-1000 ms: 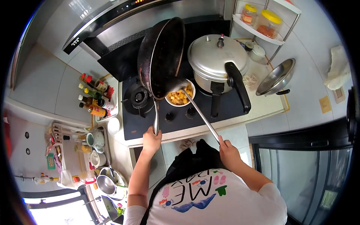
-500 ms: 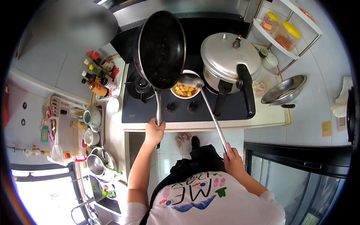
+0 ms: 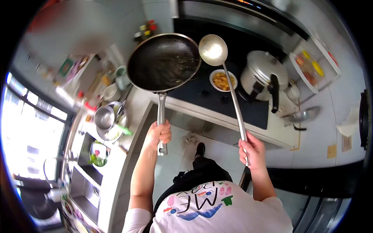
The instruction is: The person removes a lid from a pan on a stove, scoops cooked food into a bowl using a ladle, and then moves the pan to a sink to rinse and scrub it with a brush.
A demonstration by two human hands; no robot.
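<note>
My left hand (image 3: 158,134) is wrapped round the metal handle of a dark frying pan (image 3: 163,62), which is raised off the stove and shows only oily residue inside. In my right hand (image 3: 251,149) is the long handle of a metal ladle (image 3: 213,49); its round bowl hangs just right of the pan's rim, apart from it. Beyond the ladle's handle, a white bowl (image 3: 212,82) of yellow-brown cooked chunks (image 3: 221,80) stands on the black stove (image 3: 248,110).
A pressure cooker (image 3: 264,70) stands right of the bowl, its black handle toward me. To the left, a sink (image 3: 83,194) and a metal bowl (image 3: 105,117) line the counter. Bottles (image 3: 145,30) stand behind the pan. A wall shelf (image 3: 311,68) holds yellow-lidded jars.
The pan has come off the stove and levelled out, nearer to me. The ladle has lifted away from the bowl of food. My view has turned left toward the sink.
</note>
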